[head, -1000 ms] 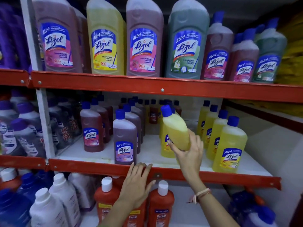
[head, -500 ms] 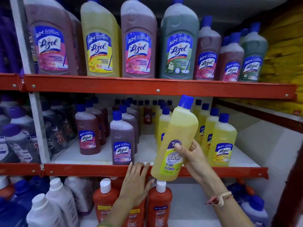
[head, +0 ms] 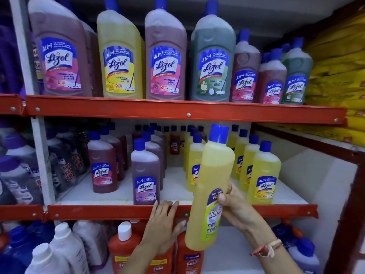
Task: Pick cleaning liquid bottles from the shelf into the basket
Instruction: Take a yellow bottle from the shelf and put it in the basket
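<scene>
Two hands in view: both bare, reaching up from the lower edge of the frame.
Right hand (head: 235, 208): closed around the lower half of a yellow Bactin bottle (head: 212, 186) — thumb across the label, fingers wrapped behind; a thread band sat at the wrist.
Yellow Bactin bottle: blue cap up, tilted slightly to the right, held clear of the middle shelf (head: 177, 211) and in front of its red front rail.
Left hand (head: 162, 224): flat and spread, holding nothing — fingertips rested on the red rail of the middle shelf, palm in front of the orange bottles (head: 123, 252) below.
Middle shelf stock: a purple Lizol bottle (head: 145, 173) at the front edge just above the left fingertips; a brown Lizol bottle (head: 102, 165) to its left; yellow Lizol bottles (head: 263, 175) in rows on the right, behind and beside the held one.
Top shelf stock: large Lizol bottles (head: 166, 54) in pink, yellow and green, standing upright.
Basket: not visible in this view.
</scene>
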Available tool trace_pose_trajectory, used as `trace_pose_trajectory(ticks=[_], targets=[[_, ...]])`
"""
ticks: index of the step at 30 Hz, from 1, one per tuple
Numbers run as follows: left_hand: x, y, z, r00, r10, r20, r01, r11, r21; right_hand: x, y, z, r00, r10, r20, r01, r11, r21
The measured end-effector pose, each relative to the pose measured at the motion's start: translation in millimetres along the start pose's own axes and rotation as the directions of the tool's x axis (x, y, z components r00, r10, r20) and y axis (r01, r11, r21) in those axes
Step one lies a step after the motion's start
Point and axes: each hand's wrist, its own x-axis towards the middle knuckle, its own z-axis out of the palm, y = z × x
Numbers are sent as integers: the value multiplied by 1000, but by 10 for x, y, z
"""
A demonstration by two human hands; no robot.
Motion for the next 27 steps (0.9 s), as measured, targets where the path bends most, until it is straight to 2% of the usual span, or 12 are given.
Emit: trace_pose_trajectory(ticks=[2, 4, 7, 8, 9, 12, 18, 27], targets=[[72, 63, -221, 992, -113, 48, 122, 953, -277, -27, -15, 6, 1000, -4, -31, 3, 999, -36], [163, 212, -570, 977, -214, -16, 171, 821, -545, -60, -30, 19, 997, -5, -79, -2, 996, -93], [290, 515, -1254, 964, -215, -155, -11, 553, -833, -94, -3, 54, 984, -25, -179, -12, 979, -202], [318, 599, -1447, 972, -171, -161, -56, 498, -866, -101, 13, 69, 976, -42, -213, -9, 973, -230], [346, 658, -1588, 983, -115, -140, -67, 489, -870, -106, 31, 86, 969, -61, -241, -1, 968, -250], [385, 748, -1732, 997, -5, -76, -61, 546, -836, -120, 67, 129, 956, -115, -271, 36, 960, -279], [238, 783, -1615, 988, -130, -79, -12, 447, -895, -222, 137, 154, 972, -98, -216, 14, 932, -362], [-279, 716, -1085, 975, -190, 117, 175, 322, -930, -680, 580, 59, 965, 112, -239, -199, 902, -383]])
